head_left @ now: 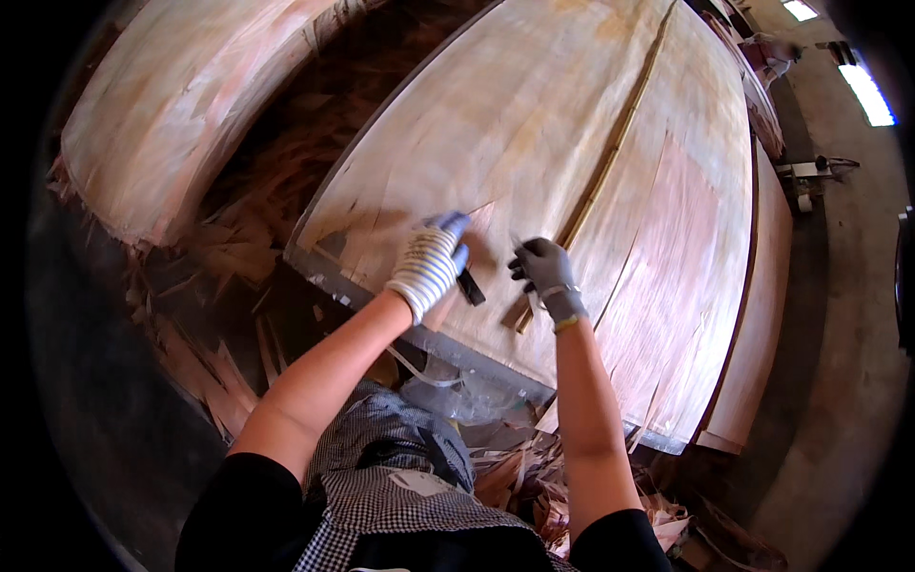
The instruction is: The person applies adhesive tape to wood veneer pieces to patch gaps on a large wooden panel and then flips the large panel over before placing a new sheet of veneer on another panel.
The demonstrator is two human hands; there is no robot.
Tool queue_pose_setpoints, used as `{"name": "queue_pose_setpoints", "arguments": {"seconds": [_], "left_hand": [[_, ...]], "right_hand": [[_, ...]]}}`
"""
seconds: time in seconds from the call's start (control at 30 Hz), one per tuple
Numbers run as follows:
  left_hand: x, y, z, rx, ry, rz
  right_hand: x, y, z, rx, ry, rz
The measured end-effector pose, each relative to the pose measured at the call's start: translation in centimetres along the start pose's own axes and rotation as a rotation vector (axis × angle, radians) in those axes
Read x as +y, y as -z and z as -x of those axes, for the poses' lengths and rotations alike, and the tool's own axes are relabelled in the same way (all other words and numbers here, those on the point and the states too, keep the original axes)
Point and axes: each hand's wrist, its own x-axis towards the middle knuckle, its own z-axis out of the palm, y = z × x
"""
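Observation:
My left hand (431,257), in a white striped glove with bluish fingertips, is closed low over the near end of a broad stack of pale wood veneer (457,162). A short black object (470,287) sticks out beneath its thumb; its kind is not clear. Under that hand a narrow pinkish veneer strip (438,312) partly shows. To the right, my right hand (545,267), in a grey glove, has its fingers curled together; what they hold, if anything, is blurred. It is beside the near end of a long bamboo pole (610,157) lying along the stack.
Another curved veneer stack (172,105) stands at the left, with torn veneer scraps (233,253) heaped between. A pinkish veneer sheet (658,276) lies on the right of my stack. More scraps (548,505) litter the floor by my legs. A person (770,55) is at the far right.

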Motion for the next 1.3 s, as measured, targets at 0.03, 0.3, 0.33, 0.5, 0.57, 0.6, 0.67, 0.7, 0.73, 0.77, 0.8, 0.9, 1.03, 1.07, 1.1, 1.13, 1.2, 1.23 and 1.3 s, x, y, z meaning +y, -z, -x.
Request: {"name": "queue_pose_setpoints", "arguments": {"seconds": [0.03,0.3,0.33,0.5,0.57,0.6,0.67,0.7,0.73,0.77,0.8,0.9,1.03,1.07,1.1,1.13,1.2,1.23,1.3], "left_hand": [[-1.5,-0.3,-1.2,0.003,0.065,-0.11],[-4.2,-5.1,-4.8,-0.214,-0.387,-0.144],[-3.6,-5.1,-5.0,-0.238,-0.378,-0.218],[-2.0,-2.1,-7.0,-0.449,-0.352,-0.364],[-4.1,0.9,-5.7,-0.166,-0.196,-0.144],[-5.4,2.5,-4.3,-0.049,-0.132,-0.196],[-7.3,4.2,0.1,0.133,0.049,-0.299],[-7.6,4.2,2.8,0.132,0.195,-0.351],[-7.4,3.6,5.4,0.17,0.134,-0.382],[-7.1,3.0,7.9,0.175,0.127,-0.408],[-7.0,2.4,9.7,-0.004,0.048,-0.389],[-6.9,1.1,12.1,-0.116,-0.081,-0.333],[-6.2,1.2,11.5,-0.065,-0.051,-0.324],[-5.7,1.1,11.4,-0.036,-0.038,-0.337],[-5.1,0.8,11.4,-0.018,0.011,-0.361],[-4.3,0.1,11.7,0.035,0.004,-0.377],[-2.6,-2.1,12.4,-0.151,-0.215,-0.41],[-2.1,-3.3,12.9,-0.234,-0.405,-0.467],[-1.7,-5.0,14.0,-0.193,-0.32,-0.311]], "right_hand": [[-1.0,-1.2,-1.8,-0.033,-0.02,-0.049],[-0.3,-2.7,-5.9,0.143,0.005,0.424],[0.0,-2.0,-5.6,0.098,0.012,0.34],[-0.7,0.3,-2.6,0.508,0.354,0.873],[-1.0,-1.7,-0.3,0.116,0.227,0.297],[-0.9,-3.2,1.5,-0.112,0.125,0.227],[-1.0,-7.5,4.1,-0.362,0.015,0.201],[-1.5,-9.3,4.4,-0.387,0.054,0.253],[-1.8,-11.1,4.5,-0.306,0.077,0.298],[-2.1,-12.4,4.6,-0.241,0.089,0.262],[-2.1,-13.2,4.8,-0.194,0.105,0.288],[-0.9,-12.4,5.8,-0.112,0.113,0.223],[3.4,-8.6,8.4,0.072,-0.03,0.596],[4.4,-8.2,8.6,0.104,0.095,0.635],[5.2,-7.9,8.6,0.14,0.146,0.704],[5.9,-7.9,8.6,0.14,0.217,0.757],[6.9,-8.1,8.6,0.189,0.242,0.733],[7.2,-8.2,8.7,0.254,0.334,0.701],[7.2,-8.0,8.8,0.198,0.269,0.802]]}}
